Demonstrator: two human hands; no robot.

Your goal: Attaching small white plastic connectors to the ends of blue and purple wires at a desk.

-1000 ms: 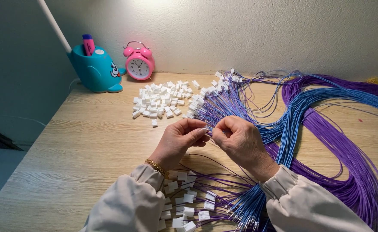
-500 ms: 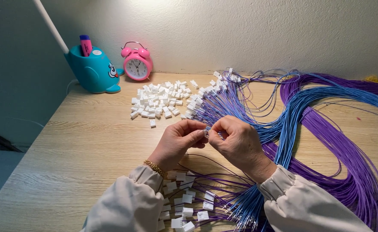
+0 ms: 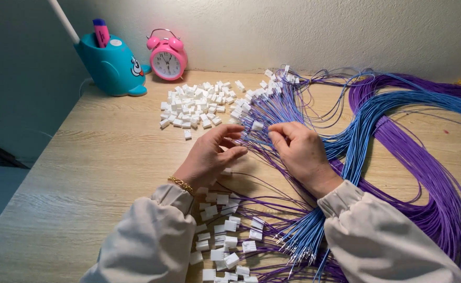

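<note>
My left hand (image 3: 212, 154) hovers over the wooden table (image 3: 84, 173) with thumb and fingers spread and nothing in it. Just right of it, my right hand (image 3: 299, 149) pinches thin blue and purple wires (image 3: 254, 140) that run across to the left hand's fingertips. A white connector (image 3: 257, 126) sits on wire ends just above the gap between the hands. Behind the hands lies a pile of loose white connectors (image 3: 193, 107). Wires fitted with connectors (image 3: 266, 97) fan out beside that pile.
Long blue (image 3: 377, 115) and purple (image 3: 424, 173) wire bundles loop across the right side. Connectors on wires (image 3: 225, 236) and bare wire tips (image 3: 298, 246) lie between my sleeves. A pink alarm clock (image 3: 166, 60) and a teal pen holder (image 3: 110, 65) stand by the wall.
My hands were pressed together fingertip to fingertip on a wire end. They have drawn apart, and the left hand's fingers have spread open.
</note>
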